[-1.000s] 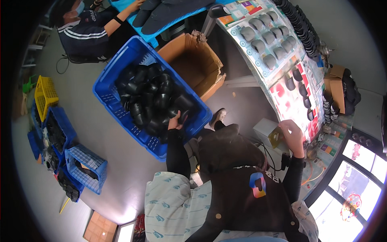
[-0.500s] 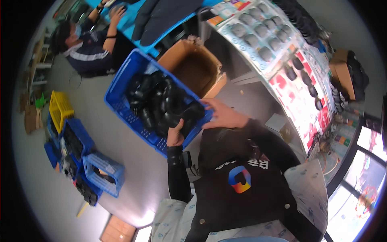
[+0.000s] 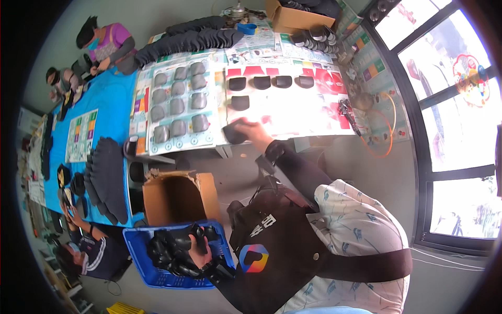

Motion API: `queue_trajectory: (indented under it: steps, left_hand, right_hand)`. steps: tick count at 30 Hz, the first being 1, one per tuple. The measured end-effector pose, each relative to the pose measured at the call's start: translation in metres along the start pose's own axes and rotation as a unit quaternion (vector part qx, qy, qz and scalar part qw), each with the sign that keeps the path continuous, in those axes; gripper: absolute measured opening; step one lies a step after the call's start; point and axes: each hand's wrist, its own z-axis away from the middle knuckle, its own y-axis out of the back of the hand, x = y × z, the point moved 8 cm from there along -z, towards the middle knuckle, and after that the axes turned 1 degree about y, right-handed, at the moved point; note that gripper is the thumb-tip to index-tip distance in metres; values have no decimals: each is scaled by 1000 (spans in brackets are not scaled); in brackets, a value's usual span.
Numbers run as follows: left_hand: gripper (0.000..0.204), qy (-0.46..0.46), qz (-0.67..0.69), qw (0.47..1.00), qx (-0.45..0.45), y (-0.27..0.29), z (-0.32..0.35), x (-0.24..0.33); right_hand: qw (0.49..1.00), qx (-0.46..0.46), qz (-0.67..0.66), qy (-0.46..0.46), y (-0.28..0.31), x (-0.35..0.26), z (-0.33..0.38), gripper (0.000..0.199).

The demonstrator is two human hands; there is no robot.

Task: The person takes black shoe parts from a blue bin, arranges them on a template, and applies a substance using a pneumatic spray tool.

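Note:
My right hand [image 3: 254, 134] grips a dark curved cup-shaped piece [image 3: 234, 133] at the front edge of the white worktable. On the red-and-white sheet [image 3: 293, 112] beyond it lie several similar dark pieces [image 3: 262, 82]. Lower down, my left hand [image 3: 200, 254] is closed around a glossy black piece [image 3: 198, 231] over the blue crate [image 3: 151, 277]. Several glossy black pieces [image 3: 166, 250] fill that crate, partly covering each other. My left fingers are only partly visible among them.
An open cardboard box [image 3: 209, 193] stands beyond the crate. Grey curved pieces [image 3: 178, 106] lie in rows on a patterned sheet to the left. Co-workers [image 3: 107, 44] sit around the blue-covered table [image 3: 112, 94]. A window [image 3: 455, 131] is on the right, with an orange cord [image 3: 389, 141] nearby.
The view has swung toward the worktable. My right hand has left the crate rim and now holds a dark piece at the table edge. My left hand stays at the crate.

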Motion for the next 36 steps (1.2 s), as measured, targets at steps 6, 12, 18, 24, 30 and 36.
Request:
queue_trajectory:
  steps: [6,12,18,24,30,36]
  left_hand:
    - [55,10,-54,998,31,-88,-24,-24]
    - [49,88,-90,991,48,-200,-37,-64]
    - [49,97,-134,986,-3,-287,-63,-80]
    - [40,239,-204,938,-145,-387,-94,-103]
    - [37,220,-401,797,-394,-461,-137,-144]
    - [29,286,-461,729,-418,-487,-125,-150]
  right_hand:
    - [940,251,-56,-223,166,157,-88,33]
    - [939,228,39,-253,189,214,-137,34]
    - [942,213,76,-249,204,241,-155,37]
    - [998,-62,-18,3,190,71,-119,63]
    - [920,-332,-53,201,172,-61,-54,54]
    - [904,-380,-178,85,177,-21,-43,21]
